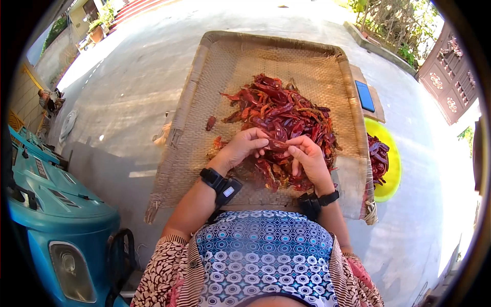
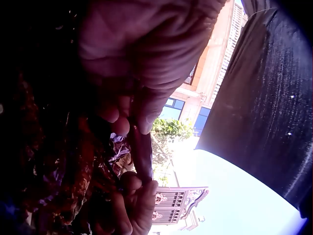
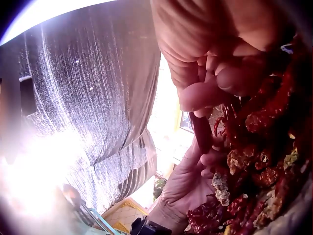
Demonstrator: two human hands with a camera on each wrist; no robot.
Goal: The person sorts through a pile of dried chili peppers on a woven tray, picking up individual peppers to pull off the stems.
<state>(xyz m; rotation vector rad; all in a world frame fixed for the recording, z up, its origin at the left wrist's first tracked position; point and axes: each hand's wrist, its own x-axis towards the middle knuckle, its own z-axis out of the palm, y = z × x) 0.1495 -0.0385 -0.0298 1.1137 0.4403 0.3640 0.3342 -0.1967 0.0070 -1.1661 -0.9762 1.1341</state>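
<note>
A dried red chili pepper (image 1: 277, 146) is stretched between both hands, over a heap of dried chilies (image 1: 286, 110) on a woven tray (image 1: 220, 66). My left hand (image 1: 240, 149) pinches one end between thumb and fingers, and my right hand (image 1: 312, 162) pinches the other. In the left wrist view the chili (image 2: 143, 155) shows as a smooth, dark strip spanning the gap between the fingertips. The right wrist view has the same chili (image 3: 200, 132) beside wrinkled, partly pale chilies (image 3: 242, 161). Some of the heap lies hidden beneath the hands.
Right of the tray, a yellow basin (image 1: 391, 176) holds more dark red chilies (image 1: 377, 159). A blue-screened phone (image 1: 364, 96) lies on a flat brown board (image 1: 379, 110) by the tray's edge. At the left stands a teal vehicle (image 1: 71, 220) on the concrete ground (image 1: 117, 133).
</note>
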